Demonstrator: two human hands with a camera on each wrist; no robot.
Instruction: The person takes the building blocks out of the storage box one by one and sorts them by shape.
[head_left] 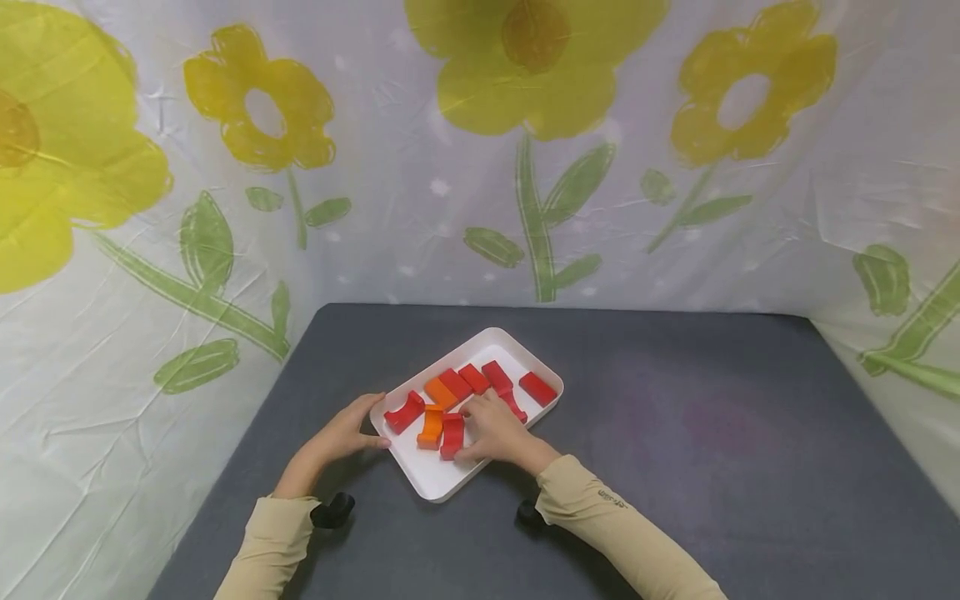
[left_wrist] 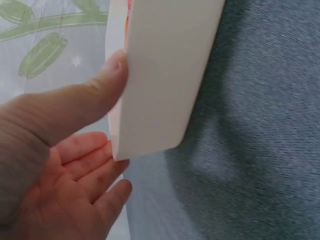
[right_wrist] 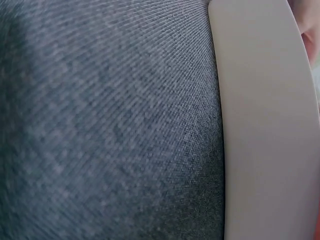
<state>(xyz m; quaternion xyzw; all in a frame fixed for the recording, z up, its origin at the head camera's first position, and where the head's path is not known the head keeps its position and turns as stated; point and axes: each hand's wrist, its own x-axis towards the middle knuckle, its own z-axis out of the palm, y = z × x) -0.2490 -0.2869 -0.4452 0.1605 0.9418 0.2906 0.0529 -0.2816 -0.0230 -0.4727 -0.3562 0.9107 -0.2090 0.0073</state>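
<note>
A white tray [head_left: 438, 487] lies turned at an angle on the dark table, with several red and orange blocks in it. My left hand [head_left: 348, 429] is around its left corner; in the left wrist view the thumb [left_wrist: 117, 70] touches the outer wall, while the other fingers lie loosely past the corner. My right hand [head_left: 495, 429] reaches over the near rim and holds a red block with a curved notch [head_left: 452, 436] by its ends. Beside that block lies an orange notched block [head_left: 431, 427]. The right wrist view shows mostly tray wall [right_wrist: 270, 120], hiding the fingertips.
Another red notched block [head_left: 405, 412] lies by the tray's left corner. Along the far side are an orange block [head_left: 440, 393] and several red ones, with a red block [head_left: 537, 388] at the right end. Flowered sheeting [head_left: 420, 208] hangs around the dark tabletop [head_left: 712, 467].
</note>
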